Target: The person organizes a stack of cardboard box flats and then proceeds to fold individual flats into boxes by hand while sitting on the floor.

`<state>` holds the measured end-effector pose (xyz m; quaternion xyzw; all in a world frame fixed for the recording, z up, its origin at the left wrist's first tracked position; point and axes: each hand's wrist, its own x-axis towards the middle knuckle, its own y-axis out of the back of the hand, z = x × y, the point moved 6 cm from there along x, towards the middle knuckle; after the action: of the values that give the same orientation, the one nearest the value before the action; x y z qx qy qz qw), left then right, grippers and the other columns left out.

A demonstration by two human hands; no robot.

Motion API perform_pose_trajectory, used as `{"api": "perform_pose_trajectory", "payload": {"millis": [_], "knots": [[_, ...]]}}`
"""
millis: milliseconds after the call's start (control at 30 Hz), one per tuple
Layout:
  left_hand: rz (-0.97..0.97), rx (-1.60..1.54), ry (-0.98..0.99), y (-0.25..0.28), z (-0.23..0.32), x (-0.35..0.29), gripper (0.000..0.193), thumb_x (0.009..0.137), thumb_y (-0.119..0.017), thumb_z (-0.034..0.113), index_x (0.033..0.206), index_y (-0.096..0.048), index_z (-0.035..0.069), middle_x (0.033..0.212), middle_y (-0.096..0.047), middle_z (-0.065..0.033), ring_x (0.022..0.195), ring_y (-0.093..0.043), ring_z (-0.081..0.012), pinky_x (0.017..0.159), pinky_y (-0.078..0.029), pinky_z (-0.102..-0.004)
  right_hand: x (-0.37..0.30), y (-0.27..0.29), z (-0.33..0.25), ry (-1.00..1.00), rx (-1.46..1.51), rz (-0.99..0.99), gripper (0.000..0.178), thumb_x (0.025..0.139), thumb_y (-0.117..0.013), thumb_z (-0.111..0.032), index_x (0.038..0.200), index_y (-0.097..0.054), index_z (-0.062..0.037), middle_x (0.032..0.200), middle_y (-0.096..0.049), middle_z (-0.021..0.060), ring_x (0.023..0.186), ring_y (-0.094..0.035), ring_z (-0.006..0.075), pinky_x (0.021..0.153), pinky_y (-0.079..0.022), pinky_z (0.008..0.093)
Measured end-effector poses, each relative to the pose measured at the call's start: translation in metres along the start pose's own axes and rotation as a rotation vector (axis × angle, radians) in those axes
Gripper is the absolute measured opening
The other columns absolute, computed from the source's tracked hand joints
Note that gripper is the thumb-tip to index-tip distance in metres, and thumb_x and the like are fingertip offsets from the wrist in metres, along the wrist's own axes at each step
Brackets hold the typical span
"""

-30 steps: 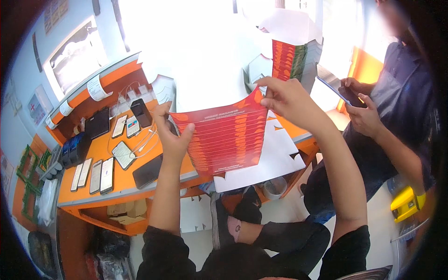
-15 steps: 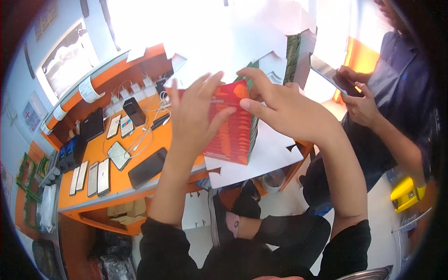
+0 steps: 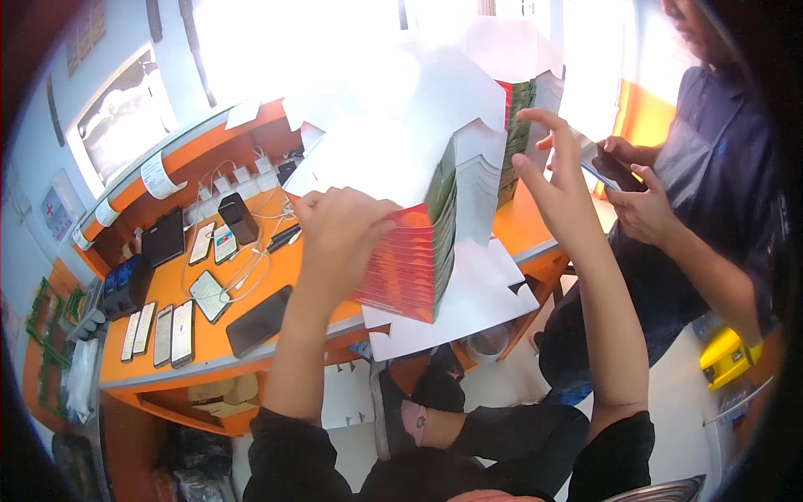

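A thick stack of printed cardboard sheets [image 3: 406,268], red on the near side and green on the right, stands in front of me with white flaps fanned out at its right. My left hand [image 3: 345,230] is closed over its upper near edge, fingers bent and partly hidden. Apart from the stack, my right hand [image 3: 556,171] is raised in the air to its right, fingers spread and holding nothing. Beneath the stack lies a white card sheet [image 3: 485,293]. A second stack of similar sheets [image 3: 517,125] stands behind my right hand.
On the orange table [image 3: 209,347] to the left are several phones, a dark tablet-like device [image 3: 259,320], white cables and chargers [image 3: 242,180]. A person [image 3: 703,167] stands close on the right, holding a phone [image 3: 617,171]. A yellow object [image 3: 729,358] sits beyond.
My right hand has let go of the stack and moved right. My left hand has lowered onto the near edge. The red front now shows many layered edges, and the far stack is more visible.
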<state>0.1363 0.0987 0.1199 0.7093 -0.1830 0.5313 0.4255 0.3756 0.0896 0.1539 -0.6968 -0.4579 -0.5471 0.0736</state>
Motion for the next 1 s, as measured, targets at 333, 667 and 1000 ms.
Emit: {"api": "perform_pose_trajectory", "payload": {"millis": [333, 667, 1000], "knots": [[-0.017, -0.431, 0.409, 0.045, -0.028, 0.021, 0.037, 0.082, -0.052, 0.03, 0.112, -0.055, 0.009, 0.089, -0.062, -0.0097, 0.1, -0.056, -0.024, 0.082, -0.044, -0.032, -0.021, -0.049, 0.004, -0.11, 0.381, -0.271, 0.067, 0.082, -0.06, -0.033, 0.136, -0.029, -0.0079, 0.113, -0.056, 0.0185, 0.095, -0.058, 0.0285, 0.079, -0.045, 0.0374], [-0.524, 0.411, 0.135, -0.02, 0.032, 0.058, 0.018, 0.084, -0.052, 0.018, 0.089, -0.061, 0.003, 0.075, -0.063, -0.017, 0.073, -0.063, -0.034, 0.067, -0.05, -0.0416, -0.03, -0.063, -0.02, -0.143, 0.129, -0.248, 0.03, 0.094, -0.036, -0.023, 0.094, -0.046, 0.005, 0.062, -0.055, 0.0184, 0.048, -0.056, 0.0264, 0.048, -0.044, 0.0374], [-0.652, 0.371, 0.122, -0.034, 0.03, 0.048, 0.017, 0.082, -0.051, 0.014, 0.082, -0.065, 0.004, 0.083, -0.063, -0.0191, 0.077, -0.062, -0.0346, 0.071, -0.049, -0.0418, -0.034, -0.055, -0.036, -0.066, 0.135, -0.147, 0.029, 0.09, -0.034, -0.016, 0.108, -0.043, 0.0051, 0.065, -0.054, 0.0261, 0.062, -0.058, 0.0348, 0.059, -0.044, 0.0423]]}}
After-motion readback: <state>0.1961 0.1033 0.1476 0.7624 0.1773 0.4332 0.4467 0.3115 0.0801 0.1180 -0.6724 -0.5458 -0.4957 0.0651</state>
